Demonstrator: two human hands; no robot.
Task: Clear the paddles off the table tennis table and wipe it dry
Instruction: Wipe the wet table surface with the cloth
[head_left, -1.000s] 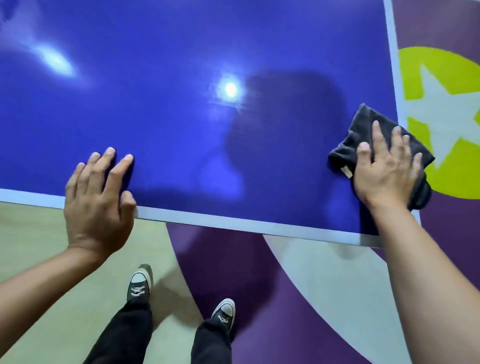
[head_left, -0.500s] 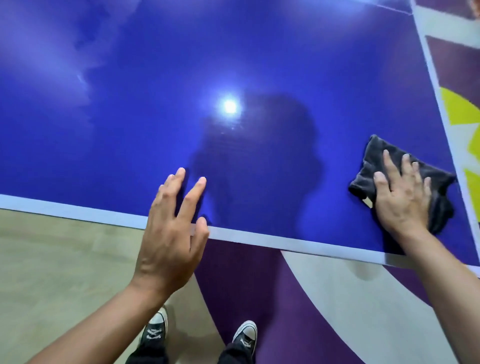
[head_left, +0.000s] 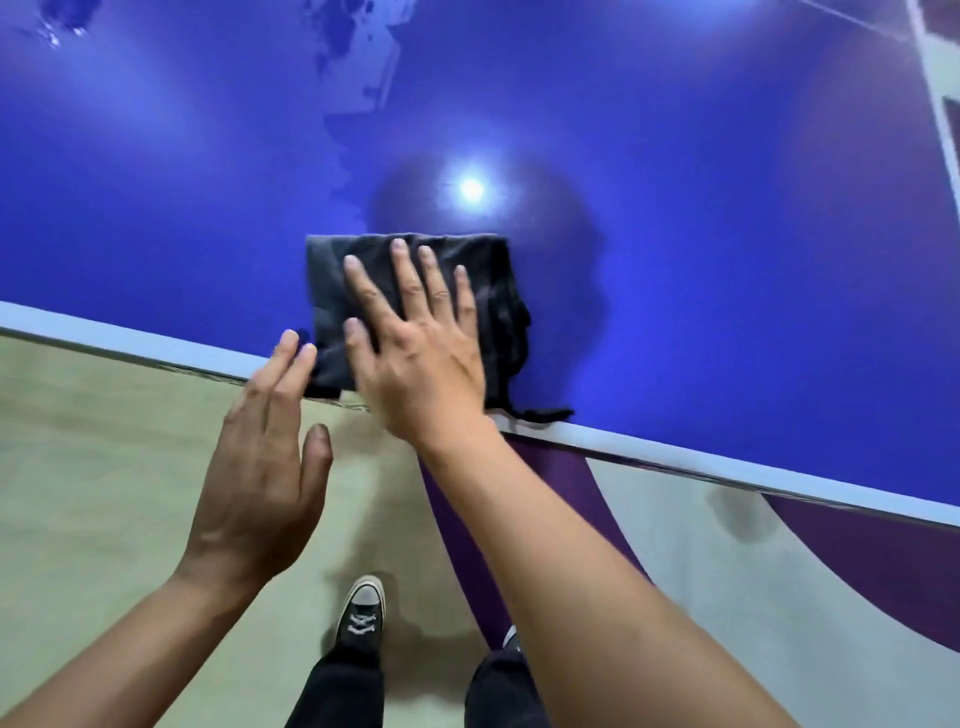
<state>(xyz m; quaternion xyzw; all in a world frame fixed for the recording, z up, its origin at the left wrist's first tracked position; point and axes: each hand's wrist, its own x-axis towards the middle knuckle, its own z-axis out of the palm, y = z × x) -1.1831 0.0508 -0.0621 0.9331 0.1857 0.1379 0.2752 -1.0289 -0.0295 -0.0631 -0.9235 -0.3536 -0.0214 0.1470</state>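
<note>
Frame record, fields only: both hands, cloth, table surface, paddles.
right hand: flat, fingers spread, presses on the cloth
left hand: fingers straight, tips at the table's near edge beside the cloth; contact unclear
cloth: dark grey, folded, lies on the table by its white edge line
surface: blue, glossy; blotchy marks on the far side, possibly water
paddles: none in view

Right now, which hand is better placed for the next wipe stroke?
Right. The right hand lies flat on the dark cloth, fingers spread, pressing it to the table. The left hand hangs mostly off the table edge, only fingertips by the cloth's corner.
</note>
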